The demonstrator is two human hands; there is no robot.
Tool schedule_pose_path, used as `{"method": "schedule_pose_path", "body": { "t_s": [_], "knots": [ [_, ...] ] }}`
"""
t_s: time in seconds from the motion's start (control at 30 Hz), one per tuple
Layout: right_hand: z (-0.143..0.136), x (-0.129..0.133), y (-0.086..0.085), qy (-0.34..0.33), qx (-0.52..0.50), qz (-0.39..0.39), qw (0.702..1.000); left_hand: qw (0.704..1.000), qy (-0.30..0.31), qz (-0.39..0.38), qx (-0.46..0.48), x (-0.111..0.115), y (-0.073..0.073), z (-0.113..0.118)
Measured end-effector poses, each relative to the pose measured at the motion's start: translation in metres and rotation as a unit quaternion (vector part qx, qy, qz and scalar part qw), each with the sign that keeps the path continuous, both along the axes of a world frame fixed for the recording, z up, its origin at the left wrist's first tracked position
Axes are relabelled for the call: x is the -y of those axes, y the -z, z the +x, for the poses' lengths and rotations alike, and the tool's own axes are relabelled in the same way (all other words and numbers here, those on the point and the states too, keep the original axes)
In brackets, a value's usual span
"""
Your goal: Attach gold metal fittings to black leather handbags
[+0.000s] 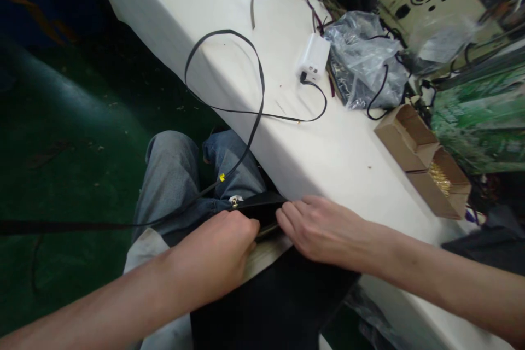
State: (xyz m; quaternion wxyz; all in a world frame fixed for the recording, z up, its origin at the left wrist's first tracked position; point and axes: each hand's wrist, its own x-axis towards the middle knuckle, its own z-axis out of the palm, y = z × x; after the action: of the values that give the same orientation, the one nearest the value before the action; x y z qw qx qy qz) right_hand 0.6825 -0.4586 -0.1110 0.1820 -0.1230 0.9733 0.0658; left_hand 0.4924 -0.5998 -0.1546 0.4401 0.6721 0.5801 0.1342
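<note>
Head view: flat black bag with pale inner edge across denim-clad legs, beside the white worktop. Left-hand grip curled tight on the parted mouth's edge; right-hand grip likewise, farther right. Apparently mid-handling: mouth already spread, remainder impossible to tell.

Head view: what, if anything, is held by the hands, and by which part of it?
The left hand and right hand grip the black item along its opening's edge.
</note>
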Motion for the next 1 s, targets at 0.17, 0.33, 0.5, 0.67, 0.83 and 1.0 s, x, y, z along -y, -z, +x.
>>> {"method": "schedule_pose_path", "body": {
  "t_s": [0.17,0.33,0.5,0.67,0.83,1.0],
  "knots": [
    [-0.03,-0.046,0.004,-0.153,-0.076,-0.022,0.985,0.998,0.014,-0.001,-0.067,0.005,-0.022,0.029],
    [-0.054,-0.072,0.018,-0.242,-0.098,-0.033,0.965,0.998,-0.039,0.024,-0.051,-0.014,-0.019,0.045],
    [-0.054,-0.07,0.02,-0.158,-0.11,-0.04,0.98,0.992,-0.092,0.08,-0.044,-0.015,-0.022,0.011],
    [-0.037,-0.054,0.018,-0.09,-0.153,-0.012,0.984,0.946,-0.235,0.201,-0.094,-0.013,-0.014,-0.028],
    [-0.011,-0.013,0.01,0.105,-0.143,-0.018,0.984,0.963,-0.183,0.123,-0.157,-0.024,-0.002,-0.026],
    [0.004,0.032,-0.003,0.609,0.04,-0.294,0.736,0.971,-0.147,0.087,-0.166,-0.039,-0.01,-0.015]
  ]
}}
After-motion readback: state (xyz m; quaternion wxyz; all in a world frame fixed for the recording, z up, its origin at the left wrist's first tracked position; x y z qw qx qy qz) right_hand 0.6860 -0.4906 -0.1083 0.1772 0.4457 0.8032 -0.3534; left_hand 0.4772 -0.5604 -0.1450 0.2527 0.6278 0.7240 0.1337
